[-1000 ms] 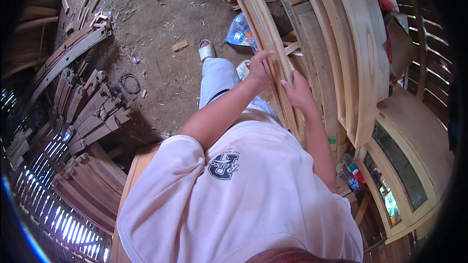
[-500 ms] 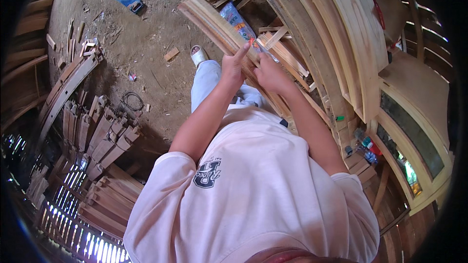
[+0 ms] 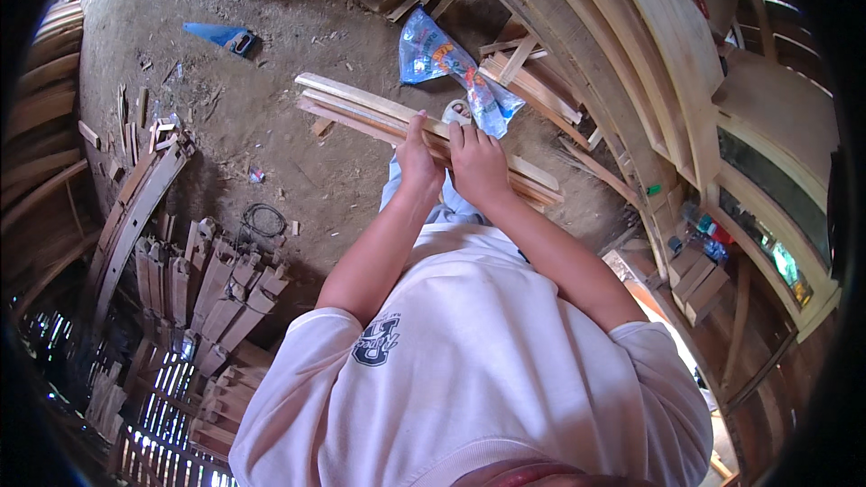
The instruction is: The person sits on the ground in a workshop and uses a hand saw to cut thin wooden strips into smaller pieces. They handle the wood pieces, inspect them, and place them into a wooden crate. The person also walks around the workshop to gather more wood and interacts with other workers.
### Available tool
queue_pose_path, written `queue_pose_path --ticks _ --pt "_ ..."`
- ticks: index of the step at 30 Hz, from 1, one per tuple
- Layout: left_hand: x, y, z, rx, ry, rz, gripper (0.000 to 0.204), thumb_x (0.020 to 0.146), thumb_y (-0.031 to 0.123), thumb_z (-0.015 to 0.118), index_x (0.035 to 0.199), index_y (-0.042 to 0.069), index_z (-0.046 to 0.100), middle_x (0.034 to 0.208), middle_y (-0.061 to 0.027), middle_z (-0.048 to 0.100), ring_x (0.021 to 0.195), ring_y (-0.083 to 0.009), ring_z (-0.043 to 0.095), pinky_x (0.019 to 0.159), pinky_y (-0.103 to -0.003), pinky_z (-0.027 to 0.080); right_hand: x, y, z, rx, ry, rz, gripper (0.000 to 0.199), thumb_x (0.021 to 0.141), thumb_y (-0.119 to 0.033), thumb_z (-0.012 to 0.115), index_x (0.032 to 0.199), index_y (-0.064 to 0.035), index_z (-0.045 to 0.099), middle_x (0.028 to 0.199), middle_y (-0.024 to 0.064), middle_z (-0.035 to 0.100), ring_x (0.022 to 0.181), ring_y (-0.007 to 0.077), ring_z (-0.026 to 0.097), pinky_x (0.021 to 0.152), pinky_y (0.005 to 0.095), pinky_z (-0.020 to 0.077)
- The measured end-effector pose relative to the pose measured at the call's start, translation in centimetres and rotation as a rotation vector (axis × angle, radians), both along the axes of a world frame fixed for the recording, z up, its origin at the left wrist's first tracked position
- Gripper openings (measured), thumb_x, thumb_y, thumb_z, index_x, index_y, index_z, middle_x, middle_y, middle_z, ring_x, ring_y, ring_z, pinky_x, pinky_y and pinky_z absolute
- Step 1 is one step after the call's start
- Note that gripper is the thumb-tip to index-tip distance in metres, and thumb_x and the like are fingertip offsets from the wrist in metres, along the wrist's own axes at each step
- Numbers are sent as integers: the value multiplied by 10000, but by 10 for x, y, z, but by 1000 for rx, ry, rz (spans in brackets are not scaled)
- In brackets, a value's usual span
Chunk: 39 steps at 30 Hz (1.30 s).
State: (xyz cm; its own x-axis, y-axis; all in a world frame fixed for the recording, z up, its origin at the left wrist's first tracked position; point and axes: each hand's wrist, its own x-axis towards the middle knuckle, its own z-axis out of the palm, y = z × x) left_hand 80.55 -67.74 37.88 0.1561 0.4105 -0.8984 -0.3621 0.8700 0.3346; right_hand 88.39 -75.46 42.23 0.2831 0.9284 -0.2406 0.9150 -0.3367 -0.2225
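Several long, pale wooden strips (image 3: 356, 106) form a bundle held in front of my waist, slanting from the far left down to the nearer right. My left hand (image 3: 419, 155) is closed around the middle of the bundle, its thumb lying over the top strip. Right beside it, my right hand (image 3: 477, 160) grips the same strips with the fingers curled over them. Part of each strip is hidden under my hands. Beyond the bundle, my foot in a white slipper (image 3: 457, 112) shows on the dirt floor.
A blue handsaw (image 3: 222, 37) lies on the floor at the far left. A printed plastic sack (image 3: 437, 54) rests ahead, beside stacked offcuts (image 3: 532, 90). Long boards on a bench (image 3: 622, 63) run along the right. Bundled wood pieces (image 3: 216, 289) and a coiled wire (image 3: 263, 220) are at left.
The bundle has turned from steep to more crosswise, and its far end has swung left and nearer. Both hands stay on it. The plastic sack, partly covered before, now shows more fully.
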Motion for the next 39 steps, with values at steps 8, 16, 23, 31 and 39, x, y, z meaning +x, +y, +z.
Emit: queue_pose_path --ticks 8,16,23,31,39 --pt "-25 -15 -30 -18 -250 -174 711 939 486 694 1373 -5 419 1260 -182 563 1153 -297 591 999 -481 476 -10 -17 -6 -145 210 -243 383 738 -100 741 1041 -49 512 973 193 672 917 402 689 796 510 559" --pt "-35 -28 -70 -7 -49 -1064 739 922 471 702 1403 -49 492 1407 -181 537 1243 -279 545 1030 -423 426 61 -128 -14 -435 198 -676 629 648 -305 848 1149 -17 597 1035 241 715 994 413 700 883 492 561" --pt "-56 -61 -129 203 194 -1114 343 818 336 822 756 31 678 712 -18 623 619 -130 533 570 -318 403 120 -272 -60 -526 255 -1034 662 597 -320 884 1123 32 691 1082 247 726 1012 361 720 905 410 553" --pt "-9 -112 -152 115 216 -1176 477 899 482 727 790 22 657 737 -59 637 622 -145 556 573 -319 420 221 -305 -190 -506 394 -1018 670 596 -298 868 1132 66 693 1071 252 720 1012 341 714 899 392 546" --pt "81 -182 -222 300 207 -1835 693 965 561 560 1346 -17 551 1376 -252 599 1259 -390 597 1046 -500 466 288 -252 -266 -324 501 -857 659 660 -189 863 1221 29 594 1107 174 706 1036 290 677 940 391 511"
